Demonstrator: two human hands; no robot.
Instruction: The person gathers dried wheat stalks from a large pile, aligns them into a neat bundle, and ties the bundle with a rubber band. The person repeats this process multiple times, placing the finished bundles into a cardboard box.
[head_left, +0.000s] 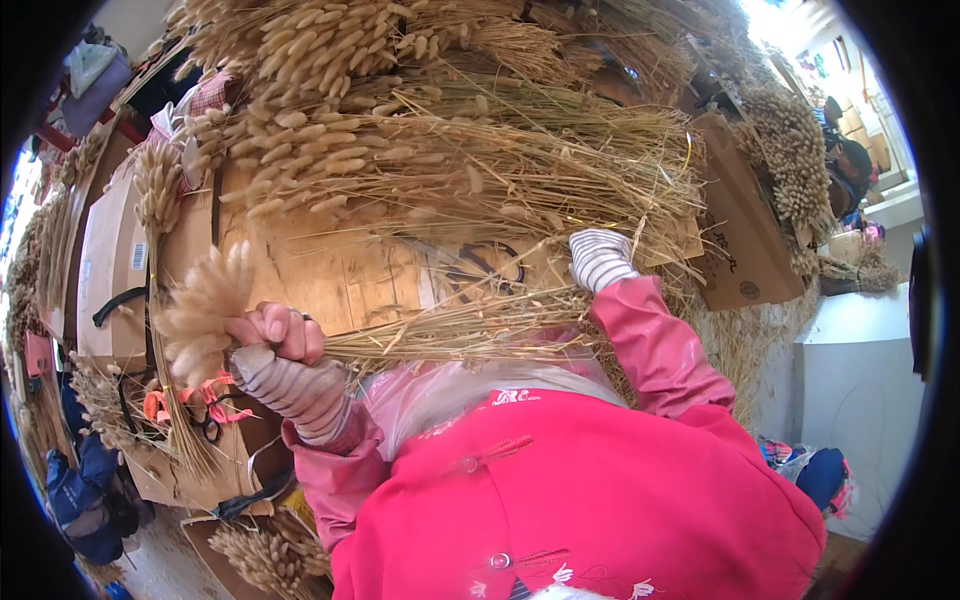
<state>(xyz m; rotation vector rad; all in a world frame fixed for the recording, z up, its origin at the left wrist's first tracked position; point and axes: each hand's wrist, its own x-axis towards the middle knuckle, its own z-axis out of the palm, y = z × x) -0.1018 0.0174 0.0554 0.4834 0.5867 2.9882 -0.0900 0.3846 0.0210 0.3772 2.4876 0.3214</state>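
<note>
My left hand (pixel 275 335), bare-fingered below a striped cuff, is closed round a bunch of dried bunny-tail grass (pixel 212 295). Its fluffy heads fan out at the left, and the loose stems (pixel 450 330) run right across my lap. My right hand (pixel 600 262), in a striped glove, is curled at the stem ends of a large pile of the same grass (pixel 480 165). Whatever its fingers pinch is hidden. Between the hands, partly under stray stalks, lies what looks like a pair of dark-handled scissors (pixel 495 262) on the wooden board (pixel 320 275).
A tied bunny-tail bunch (pixel 157 195) stands against a cardboard box (pixel 112 270) at left, near pink-red ribbon (pixel 215 395). Another cardboard box (pixel 745 215) is beyond my right hand. More dried bunches (pixel 785 140) are heaped far right, above a white cabinet (pixel 855 400).
</note>
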